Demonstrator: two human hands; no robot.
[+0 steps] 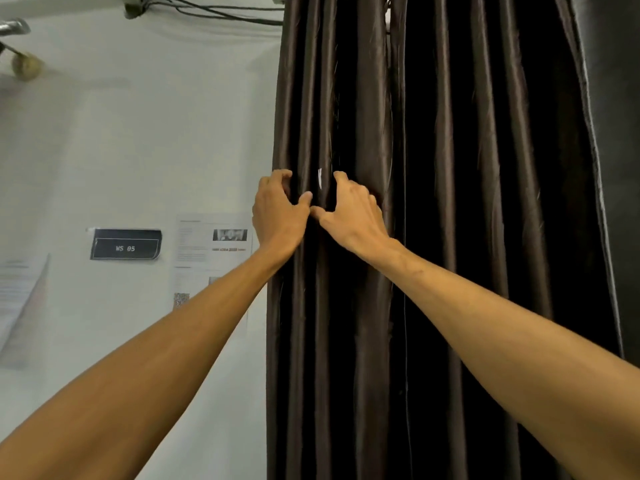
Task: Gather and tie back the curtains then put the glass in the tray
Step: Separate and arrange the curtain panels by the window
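Dark brown pleated curtains (450,202) hang from the top of the view down past the bottom, filling the right half. My left hand (278,211) curls its fingers around the curtain's left edge at about mid height. My right hand (353,213) lies on the folds just to the right, fingers hooked into a pleat. The two thumbs nearly touch. A small white tag (319,178) shows on the fabric between the hands. No glass and no tray are in view.
A pale wall (138,133) fills the left half. On it hang a black sign reading "WS 05" (125,244), a printed sheet (211,258) and another paper (20,299) at the far left. Black cables (214,10) run along the top.
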